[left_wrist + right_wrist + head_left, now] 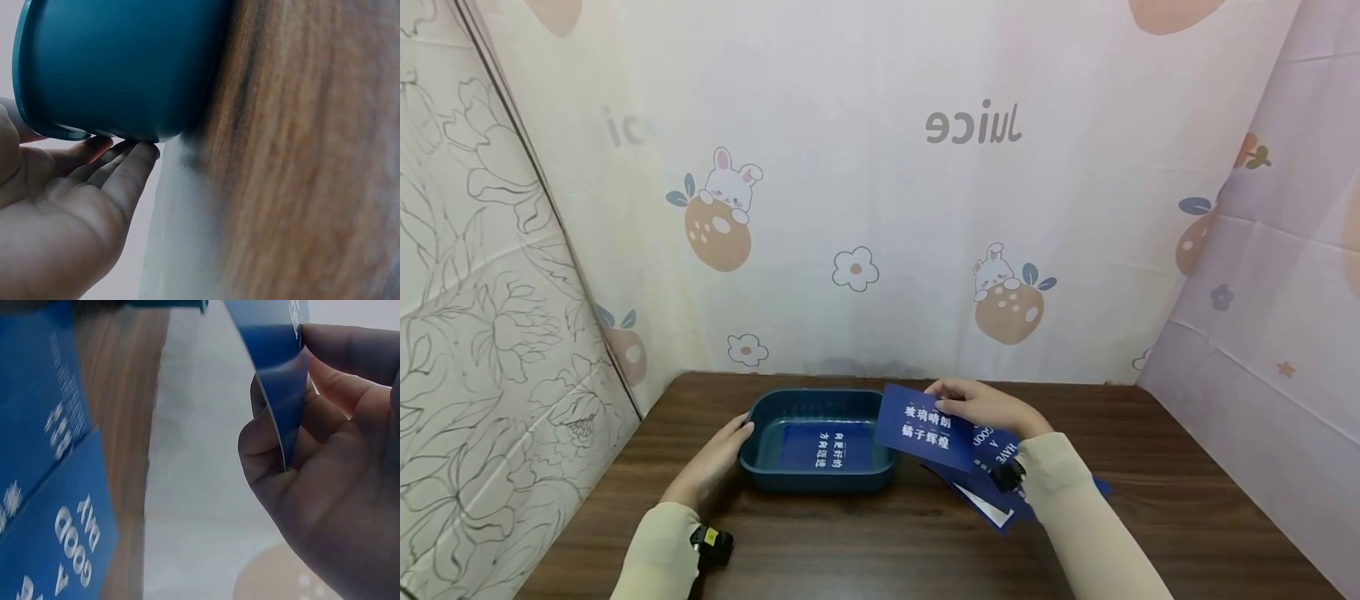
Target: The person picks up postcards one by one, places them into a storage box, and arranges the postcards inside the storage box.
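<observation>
My right hand (988, 404) pinches a blue card (917, 429) with white Chinese characters, thumb on one face and fingers behind. Its left edge overlaps the right rim of a dark teal plastic basin (820, 481). The right wrist view shows the held card (281, 381) bending slightly between the fingers. Inside the basin lies another blue card (801, 446) with white characters. My left hand (715, 454) holds the basin's left end, its thumb at the rim. In the left wrist view, its fingers (128, 172) lie against the basin's outer wall (125, 69).
Several blue printed cards (992, 450) lie overlapping on the brown wooden table (850, 550) right of the basin, partly hidden by my right arm. One card (75, 531) reads "GOOD". A patterned curtain (865, 183) hangs behind the table's far edge.
</observation>
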Action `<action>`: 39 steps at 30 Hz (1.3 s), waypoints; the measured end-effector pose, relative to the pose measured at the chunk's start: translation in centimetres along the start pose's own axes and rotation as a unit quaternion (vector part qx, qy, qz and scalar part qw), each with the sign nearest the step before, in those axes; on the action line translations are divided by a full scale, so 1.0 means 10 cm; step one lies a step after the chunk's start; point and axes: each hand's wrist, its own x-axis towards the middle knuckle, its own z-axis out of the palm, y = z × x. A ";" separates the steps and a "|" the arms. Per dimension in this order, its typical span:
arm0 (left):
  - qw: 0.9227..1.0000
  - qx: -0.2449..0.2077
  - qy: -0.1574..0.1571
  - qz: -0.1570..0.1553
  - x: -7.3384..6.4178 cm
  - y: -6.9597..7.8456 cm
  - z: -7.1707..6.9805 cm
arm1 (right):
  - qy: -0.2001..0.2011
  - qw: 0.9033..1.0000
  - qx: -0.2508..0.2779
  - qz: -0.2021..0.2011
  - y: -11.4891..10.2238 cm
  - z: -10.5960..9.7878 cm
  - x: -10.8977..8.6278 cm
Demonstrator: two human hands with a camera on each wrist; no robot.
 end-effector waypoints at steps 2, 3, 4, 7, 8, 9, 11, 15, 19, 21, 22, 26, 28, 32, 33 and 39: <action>1.000 -0.002 0.000 0.000 0.00 0.00 0.00 | -0.003 1.000 0.006 -0.003 -0.05 0.03 0.08; 1.000 -0.001 0.000 0.001 0.00 0.01 0.00 | -0.005 1.000 0.011 -0.006 -0.08 0.04 0.12; 1.000 0.000 -0.001 0.001 0.00 0.01 0.00 | -0.006 1.000 0.014 -0.007 -0.11 0.05 0.16; 1.000 0.001 -0.003 0.001 0.00 0.00 0.00 | -0.010 1.000 0.027 -0.004 -0.20 0.10 0.26; 1.000 0.001 -0.003 0.002 0.00 0.00 0.00 | -0.013 0.999 0.032 -0.004 -0.23 0.12 0.29; 1.000 0.000 -0.003 0.002 0.00 0.00 0.00 | -0.015 0.999 0.033 -0.007 -0.27 0.13 0.32; 1.000 -0.003 -0.002 0.003 -0.01 0.00 0.00 | -0.019 0.999 0.030 -0.015 -0.33 0.17 0.38; 1.000 -0.004 -0.002 0.005 -0.02 0.01 0.01 | -0.026 0.999 0.022 -0.039 -0.41 0.24 0.52; 1.000 -0.003 -0.006 0.007 -0.02 0.01 0.00 | -0.033 0.998 0.025 -0.041 -0.49 0.30 0.64; 1.000 -0.006 -0.005 0.008 -0.02 0.01 0.00 | -0.035 0.998 0.028 -0.041 -0.55 0.32 0.71; 1.000 -0.009 -0.004 0.009 -0.02 0.01 0.00 | -0.036 0.998 0.027 -0.041 -0.58 0.33 0.74; 1.000 -0.011 -0.004 0.010 0.00 0.00 -0.01 | -0.038 0.998 0.022 -0.049 -0.68 0.38 0.84; 1.000 -0.007 -0.005 0.008 0.00 0.01 0.00 | -0.040 0.998 0.019 -0.049 -0.72 0.41 0.89; 1.000 -0.004 -0.006 0.008 0.01 0.00 0.00 | -0.051 0.997 0.025 -0.043 -0.77 0.47 0.96; 1.000 -0.005 -0.007 0.010 0.00 0.01 0.00 | -0.054 0.997 0.028 -0.041 -0.78 0.49 0.98; 1.000 -0.011 -0.008 0.014 0.00 0.00 -0.01 | -0.066 0.996 0.039 -0.035 -0.81 0.56 1.09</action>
